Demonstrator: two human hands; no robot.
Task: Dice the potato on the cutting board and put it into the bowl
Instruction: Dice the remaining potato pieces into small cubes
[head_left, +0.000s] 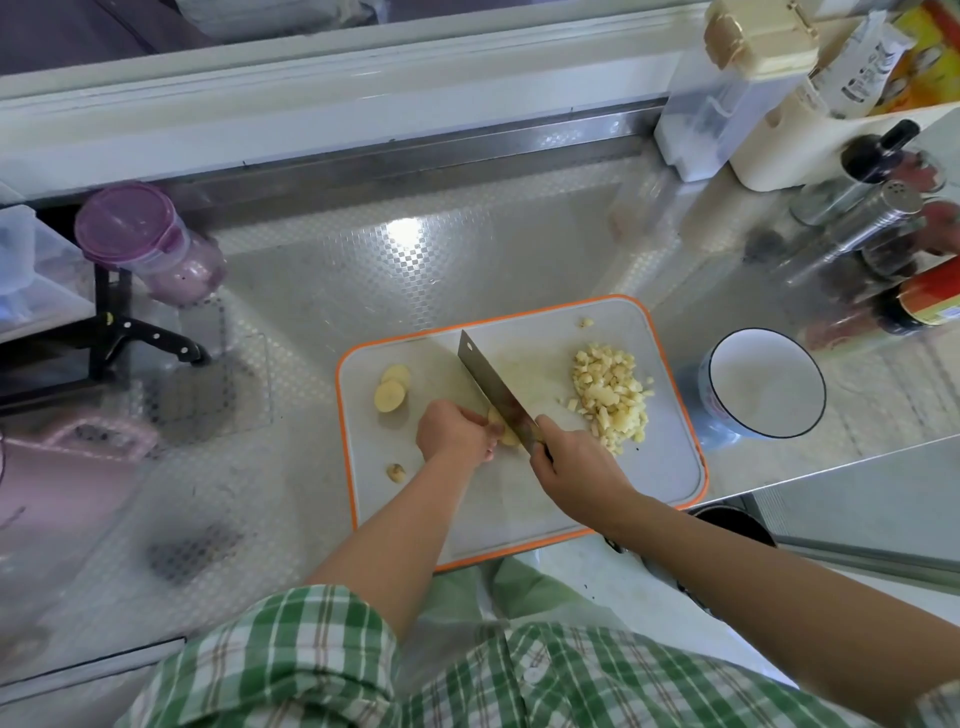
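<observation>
Your steel counter (467, 249) carries the cutting board (670, 467) at its near edge, with the bowl (763, 384) just beside its right edge. Your right hand (576, 473) grips the cleaver (493, 384). Your left hand (457, 431) pins the potato (508, 440) mid-board under curled fingers. The dice (613, 395) are heaped near the board's right edge.

Place: a home kitchen.
Worktop: embossed steel counter (337, 291), center frame.
Upper right: condiment bottles (878, 156) crowd the edge.
Center: orange-rimmed cutting board (665, 467), diced potato (613, 395), cleaver (493, 384).
Left: black-handled knife (156, 338).
</observation>
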